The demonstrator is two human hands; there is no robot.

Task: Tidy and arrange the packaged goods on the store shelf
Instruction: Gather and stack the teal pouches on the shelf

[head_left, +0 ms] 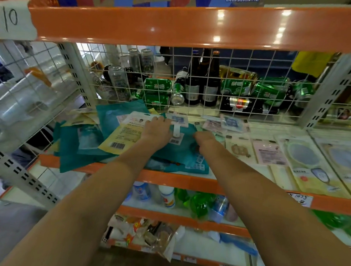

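Both hands are working the messy pile at the left end of the orange-edged store shelf (188,180), right by its front edge. The left hand (155,130) lies on top of the heap, fingers curled down over the far edge of a flat white sachet with red print (138,121), so that grip looks like it's pinching the packet, not spread. The right hand (203,137) is tucked fingers-down into the folds of a crumpled teal foil packet (180,151); can't tell whether that grip is pressed together or holding anything, the fingers are hidden.

The thing the next move hangs on, I'd say: the white sachet lies straight ahead of the left hand, long axis running left-right along the shelf, and the left hand is clearly the nearer one. The tidy rows sit off to the right, so it would have to travel that way, past the right hand.

Rough count: about four or five teal packets in the heap (they overlap, hard to be exact), one pale yellow flat sachet with a barcode (120,137) just beside the left wrist, a couple more yellowish ones underneath, and one white plastic hang tab (176,131) between the hands. Along the right part of the shelf, roughly seven or eight flat cream and pink sachets (269,152) lie in neat rows. Behind the white wire mesh back panel (213,84) are three upright brown bottles (202,81) plus a jumble of green cans (157,85).
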